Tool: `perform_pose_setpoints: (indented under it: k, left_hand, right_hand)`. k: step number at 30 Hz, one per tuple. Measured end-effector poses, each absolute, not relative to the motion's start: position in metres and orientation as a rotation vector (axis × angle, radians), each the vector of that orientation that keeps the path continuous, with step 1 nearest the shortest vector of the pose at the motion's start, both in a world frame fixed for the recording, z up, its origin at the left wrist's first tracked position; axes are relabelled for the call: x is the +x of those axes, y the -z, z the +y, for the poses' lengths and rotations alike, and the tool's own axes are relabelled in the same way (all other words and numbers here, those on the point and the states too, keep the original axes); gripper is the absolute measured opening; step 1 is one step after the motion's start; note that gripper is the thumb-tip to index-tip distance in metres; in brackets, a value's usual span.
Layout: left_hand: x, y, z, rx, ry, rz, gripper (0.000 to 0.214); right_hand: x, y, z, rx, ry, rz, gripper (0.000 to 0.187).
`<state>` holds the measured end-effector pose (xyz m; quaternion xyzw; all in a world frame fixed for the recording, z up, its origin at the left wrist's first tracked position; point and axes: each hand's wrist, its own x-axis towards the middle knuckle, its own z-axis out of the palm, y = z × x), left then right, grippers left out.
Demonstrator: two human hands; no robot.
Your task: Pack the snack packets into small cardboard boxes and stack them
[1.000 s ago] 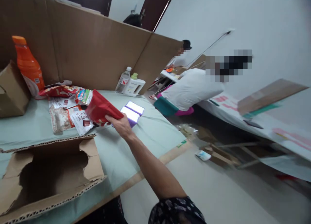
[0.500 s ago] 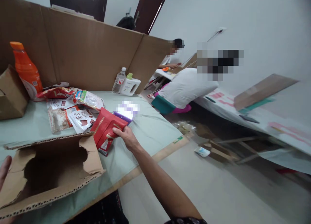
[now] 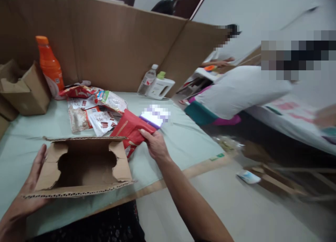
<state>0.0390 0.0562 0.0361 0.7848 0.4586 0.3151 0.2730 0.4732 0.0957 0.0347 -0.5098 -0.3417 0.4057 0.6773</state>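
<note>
My left hand [image 3: 33,187] supports the left side of an open cardboard box [image 3: 121,162], its thumb up along the wall and its other fingers hidden beneath. The box's mouth faces me, with torn, rounded flaps at both ends and a dark inside. Just right of it, my right hand [image 3: 157,144] pinches the upper right edge of a red pouch [image 3: 131,127], thumb on top. Behind the pouch lies a purple-and-white pack [image 3: 154,118], partly blurred out. White "Super Meal" packets [image 3: 101,122] and a clear-fronted pouch [image 3: 78,119] lie in a pile beyond the box.
An orange bottle [image 3: 49,69] and another open carton [image 3: 28,91] stand at the back left. A clear bottle [image 3: 148,80] and a white jug [image 3: 161,88] stand against the cardboard partition [image 3: 118,42]. A person in a white shirt [image 3: 236,91] bends at right; another sits farther back.
The view has swung left, bringing more of my left hand and the second carton into sight. The box is turned more squarely toward me. My right hand keeps its grip on the red pouch.
</note>
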Motion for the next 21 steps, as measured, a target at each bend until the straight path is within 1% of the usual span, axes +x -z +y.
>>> perform_pose_setpoints:
  k: [5, 7, 9, 11, 14, 17, 18, 21]
  left_hand:
    - [0.036, -0.043, 0.036, 1.884, -0.892, 1.117, 0.120]
    - [0.035, -0.043, 0.033, 1.858, -0.896, 1.094, 0.116]
    - [0.036, -0.044, 0.034, 1.844, -0.908, 1.051, 0.116]
    - [0.039, -0.045, 0.038, 1.817, -0.906, 1.016, 0.121]
    - [0.046, -0.045, 0.046, 1.779, -0.876, 1.064, 0.129]
    - [0.051, -0.042, 0.049, 1.749, -0.848, 1.089, 0.135]
    - [0.051, -0.041, 0.049, 1.736, -0.839, 1.080, 0.133]
    - [0.049, -0.040, 0.043, 1.726, -0.822, 1.088, 0.119]
  right_hand:
    - [0.479, -0.057, 0.077, -1.252, -0.788, -1.039, 0.037]
    - [0.487, -0.069, 0.070, -1.337, -0.757, -1.155, 0.041]
    - [0.493, -0.082, 0.066, -1.385, -0.791, -1.215, 0.048]
    - [0.495, -0.093, 0.065, -1.390, -0.864, -1.270, 0.055]
    - [0.488, -0.103, 0.067, -1.375, -0.992, -1.381, 0.059]
    - [0.479, -0.103, 0.066, -1.369, -1.080, -1.437, 0.054]
    - [0.479, -0.102, 0.064, -1.372, -1.093, -1.442, 0.050]
    - [0.486, -0.098, 0.055, -1.392, -1.054, -1.410, 0.041]
